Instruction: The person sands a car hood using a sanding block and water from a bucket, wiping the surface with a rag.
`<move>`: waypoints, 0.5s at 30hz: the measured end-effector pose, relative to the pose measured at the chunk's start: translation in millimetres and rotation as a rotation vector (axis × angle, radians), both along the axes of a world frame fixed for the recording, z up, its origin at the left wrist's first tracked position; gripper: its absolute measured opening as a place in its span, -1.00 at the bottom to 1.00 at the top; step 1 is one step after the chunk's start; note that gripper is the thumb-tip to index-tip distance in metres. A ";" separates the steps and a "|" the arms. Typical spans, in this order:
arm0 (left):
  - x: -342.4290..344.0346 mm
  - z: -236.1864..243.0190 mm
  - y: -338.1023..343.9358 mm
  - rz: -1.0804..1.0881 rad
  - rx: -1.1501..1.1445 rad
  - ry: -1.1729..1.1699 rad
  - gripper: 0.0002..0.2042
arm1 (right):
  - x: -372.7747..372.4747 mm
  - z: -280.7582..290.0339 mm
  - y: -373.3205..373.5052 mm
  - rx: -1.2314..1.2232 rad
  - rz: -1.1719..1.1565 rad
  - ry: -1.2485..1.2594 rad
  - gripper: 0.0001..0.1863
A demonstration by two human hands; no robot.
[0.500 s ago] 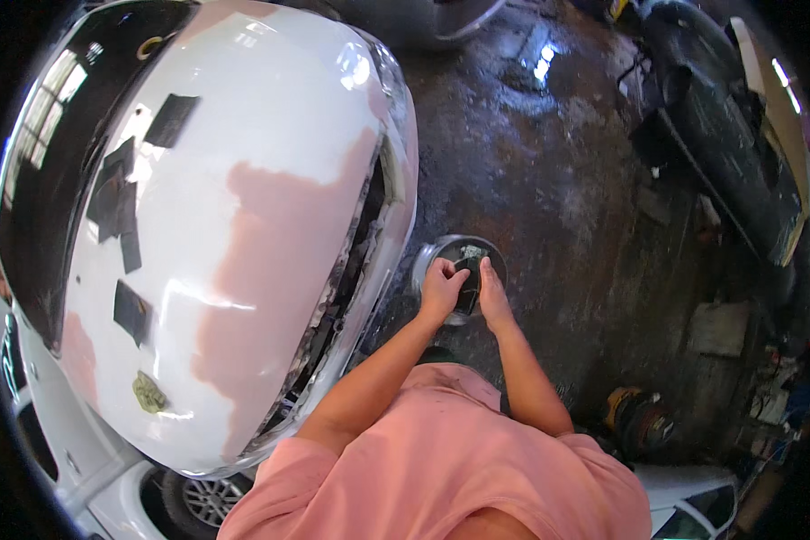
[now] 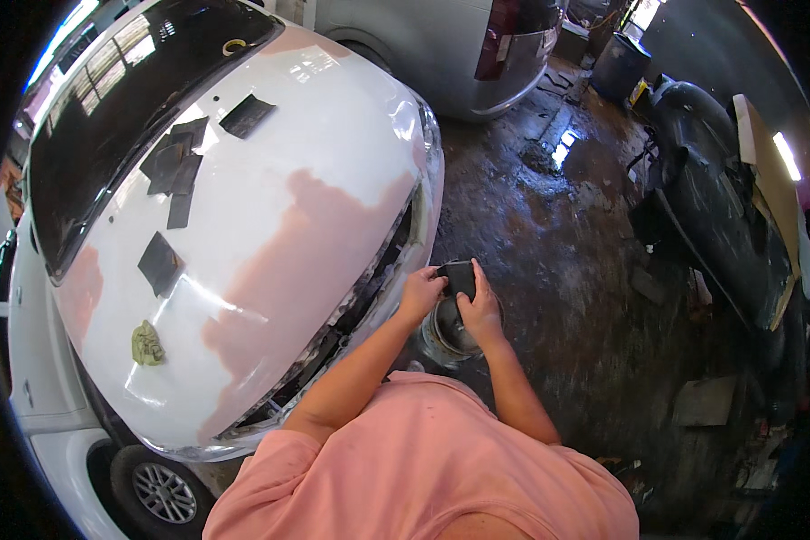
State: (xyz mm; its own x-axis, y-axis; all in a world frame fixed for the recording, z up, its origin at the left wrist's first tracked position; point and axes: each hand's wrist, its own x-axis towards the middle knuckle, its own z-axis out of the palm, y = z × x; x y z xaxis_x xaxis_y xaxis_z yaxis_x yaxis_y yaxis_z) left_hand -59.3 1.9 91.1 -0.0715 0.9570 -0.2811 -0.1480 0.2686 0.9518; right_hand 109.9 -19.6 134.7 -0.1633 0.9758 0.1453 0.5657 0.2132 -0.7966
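Observation:
My left hand (image 2: 421,293) pinches the left edge of a dark piece of sandpaper (image 2: 460,277), folded into a small rectangle. Fingers of my right hand (image 2: 482,310) grip its other side, the thumb lying across its face. Both hands are above the far rim of a round metal bucket (image 2: 437,344) on the floor, close to the car's front. Left of me lies the white car hood (image 2: 342,112) with dull pinkish patches (image 2: 283,247). Several dark sheets (image 2: 159,263) and a crumpled greenish cloth (image 2: 147,344) rest on it.
A tape roll (image 2: 234,46) lies by the windshield. Another vehicle (image 2: 405,36) stands beyond the hood. Black bumper-like panels (image 2: 711,198) lean at the right, with a dark drum (image 2: 619,67) farther back. The dark floor (image 2: 576,297) looks wet in places; a flat board (image 2: 704,401) lies on it.
My hands have risen from over the bucket's opening to its far rim, and the sandpaper now shows flat between them. The view has tilted up, bringing the far vehicle into sight.

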 end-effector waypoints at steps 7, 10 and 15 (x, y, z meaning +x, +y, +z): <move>-3.6 32.1 -25.1 -0.065 0.018 0.131 -0.72 | -4.7 -9.2 -15.8 -0.042 0.003 0.061 -0.19; -22.5 19.0 -30.7 -0.150 0.031 0.083 -0.71 | -16.2 -22.4 -21.1 -0.015 0.010 0.068 -0.22; -21.4 16.0 -33.3 -0.203 -0.014 -0.145 -0.62 | -5.9 -53.8 -14.1 -0.044 -0.065 0.184 -0.22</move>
